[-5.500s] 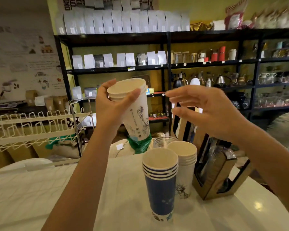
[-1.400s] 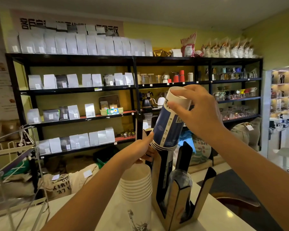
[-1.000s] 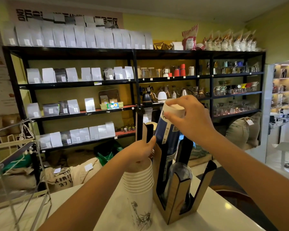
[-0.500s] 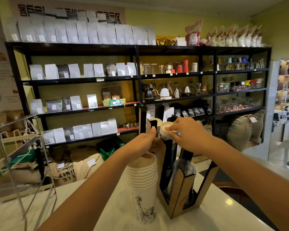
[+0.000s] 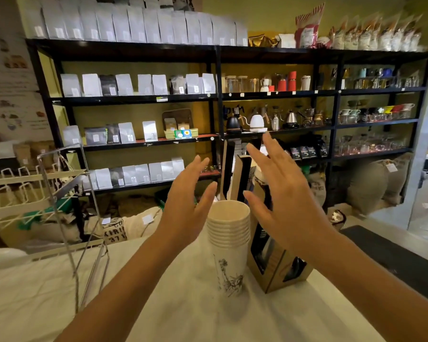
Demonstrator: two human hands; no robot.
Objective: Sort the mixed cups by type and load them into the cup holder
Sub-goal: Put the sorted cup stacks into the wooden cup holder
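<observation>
Blue stack now seated, seemingly, in cup holder point(image 5: 269, 265); both hands point(image 5: 185, 206) point(image 5: 282, 193) hovering open, empty, flanking white cups point(image 5: 229, 245); next, gripping those at 12 o'clock.

Premises I am viewing: a coffee shop with retail stock. Evidence: tall black metal shelving unit point(image 5: 218, 95) along the yellow wall, holding rows of white and grey stand-up coffee pouches point(image 5: 143, 25); gooseneck pour-over kettles in black, white and steel point(image 5: 257, 120); coloured ceramic drippers and cups point(image 5: 378, 112); filled burlap sacks point(image 5: 371, 188) on the floor; a stack of white paper takeaway cups point(image 5: 229, 233) on the white counter point(image 5: 158, 304).
</observation>
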